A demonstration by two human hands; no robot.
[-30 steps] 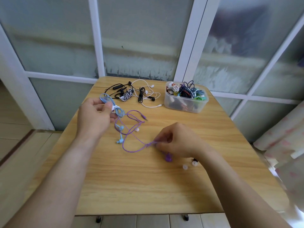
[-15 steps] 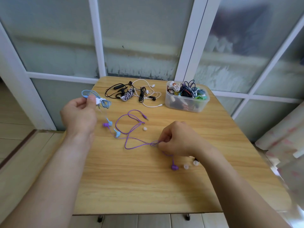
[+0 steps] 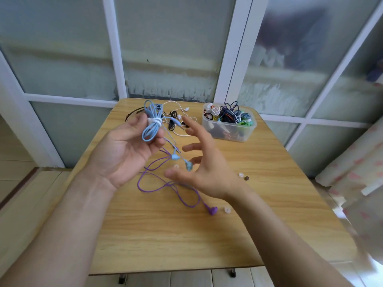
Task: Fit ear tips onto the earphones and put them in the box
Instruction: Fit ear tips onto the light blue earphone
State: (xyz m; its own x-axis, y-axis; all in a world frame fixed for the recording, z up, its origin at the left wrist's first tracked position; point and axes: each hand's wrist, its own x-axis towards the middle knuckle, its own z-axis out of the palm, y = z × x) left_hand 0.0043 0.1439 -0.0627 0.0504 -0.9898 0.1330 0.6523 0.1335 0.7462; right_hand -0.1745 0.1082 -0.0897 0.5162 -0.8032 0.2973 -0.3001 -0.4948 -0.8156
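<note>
1. While our left hand [image 3: 126, 150] holds the bundled blue earphones [image 3: 152, 123] up above the table [image 3: 165, 235], thumb and curled fingers closed round the coil with its white tie, the two blue earbuds [image 3: 182, 160] dangle below on their thin leads.
2. Our right hand [image 3: 204, 172] holds nothing: its fingers are spread and a little bent, palm turned toward the hanging earbuds and just beside them.
3. We judge the step in hand to be taking up the blue pair for fitting; we cannot tell whether its buds already carry tips.
4. Next, we think, the right hand has to catch one swinging earbud between thumb and forefinger and steady it, then pick a loose ear tip [image 3: 227, 209] from the table and press it on.
5. Other loose tips lie near, a pale one [image 3: 176, 166] under the buds and two [image 3: 243, 176] off to the right.
6. The purple earphones [image 3: 212, 210] lie loose on the table beneath our hands, not yet boxed.
7. The clear box [image 3: 229, 130] stands at the far right of the table, already crowded with coiled earphones; more unsorted earphones [image 3: 176, 121] lie left of it.
8. We can read no brand, label or writing anywhere.
</note>
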